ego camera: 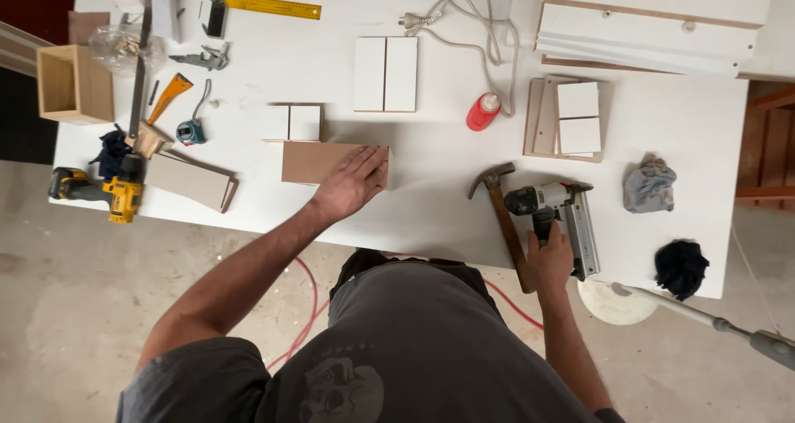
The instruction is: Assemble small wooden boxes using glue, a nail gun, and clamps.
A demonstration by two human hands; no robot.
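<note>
- Pressing flat, the left hand (352,183) lies with its fingers spread and released over the right end of a brown board (319,163), palm down, grasping nothing; the board sits just left of the frame's centre on the white table (431,199).
- Gripping the handle of a grey nail gun (563,216), the right hand (548,257) has its fingers clenched around the grip at the lower right of the table; the gun rests on the table, well apart from the board.
- Judging from this, the work looks early: the board is steadied but no second piece is set against it, and the nail gun is not yet brought to it, so any fastening appears undone.
- The brown board is a plain rectangular panel lying flat, raw brown face up, its upper edge just below a small white-faced block (294,122).
- A hammer (505,216) lies just beside the nail gun on its left, head toward the upper part of the frame.
- Further out: white panels (386,73) above centre, a red bottle (483,112), a yellow drill (124,193) at the left edge, a tape measure (190,131).
</note>
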